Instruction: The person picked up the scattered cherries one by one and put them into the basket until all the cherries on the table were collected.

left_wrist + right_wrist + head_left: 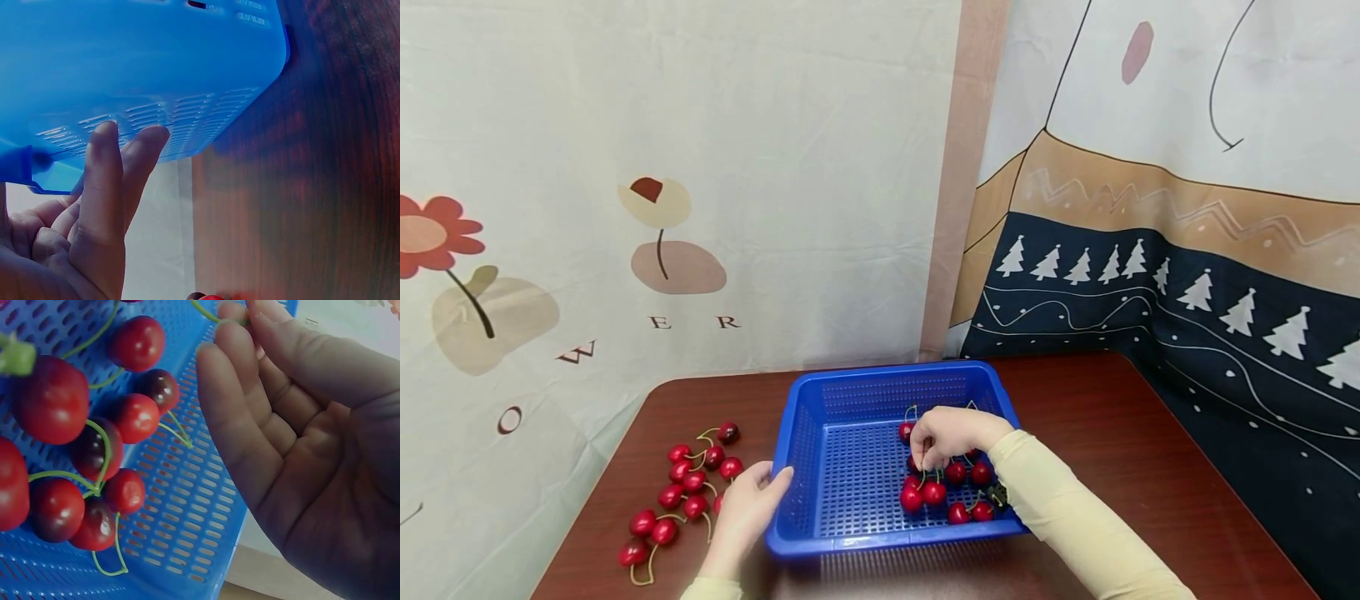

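A blue plastic basket [850,542] with slotted walls and floor sits at the middle of the wooden table. My left hand [747,508] grips its left rim, thumb on top. In the left wrist view the fingers [103,187] lie against the basket's outer wall. Over the basket's right half, my right hand [951,435] points down among the cherries [934,493]. In the right wrist view, thumb and fingertips pinch a thin green cherry stem [203,309]; the fruit on it is out of that view. Several red cherries [139,344], some darker, lie in the basket with joined stems.
More stemmed cherries [681,492] lie loose on the table [1097,433] left of the basket, close beside my left hand. A printed cloth [820,167] hangs behind the table, and a dark tree-patterned part [1225,375] runs along the right side.
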`<state>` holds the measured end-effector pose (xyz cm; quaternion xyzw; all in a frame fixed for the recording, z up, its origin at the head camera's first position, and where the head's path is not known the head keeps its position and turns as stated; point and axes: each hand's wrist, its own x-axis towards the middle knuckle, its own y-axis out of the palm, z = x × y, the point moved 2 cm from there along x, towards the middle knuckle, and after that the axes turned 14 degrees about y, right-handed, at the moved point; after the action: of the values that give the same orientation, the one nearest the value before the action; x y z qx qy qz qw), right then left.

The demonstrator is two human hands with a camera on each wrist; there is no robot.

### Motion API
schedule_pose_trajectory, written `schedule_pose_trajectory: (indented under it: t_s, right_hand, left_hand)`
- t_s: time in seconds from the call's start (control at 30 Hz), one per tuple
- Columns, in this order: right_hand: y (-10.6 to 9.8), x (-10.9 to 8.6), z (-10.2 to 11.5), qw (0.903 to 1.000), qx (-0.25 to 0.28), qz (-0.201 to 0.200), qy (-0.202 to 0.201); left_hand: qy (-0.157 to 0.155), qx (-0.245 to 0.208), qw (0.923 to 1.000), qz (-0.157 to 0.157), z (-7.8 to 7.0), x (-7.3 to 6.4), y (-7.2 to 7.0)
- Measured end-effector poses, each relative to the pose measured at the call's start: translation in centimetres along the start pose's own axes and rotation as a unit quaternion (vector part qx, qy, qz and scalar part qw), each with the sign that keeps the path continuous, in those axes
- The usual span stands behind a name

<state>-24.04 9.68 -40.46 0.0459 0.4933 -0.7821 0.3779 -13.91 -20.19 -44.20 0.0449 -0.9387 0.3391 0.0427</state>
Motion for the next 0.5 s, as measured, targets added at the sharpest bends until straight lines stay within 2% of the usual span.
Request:
schedule_pose_trajectory:
  t_s: [0.5]
  right_hand:
    - [1.3,0.3,-0.1,0.9979,-0.012,0.033,0.055]
  left_hand:
    - [-0.002,-0.010,0.9999,0.002,-0.1,0.0,-0.1]
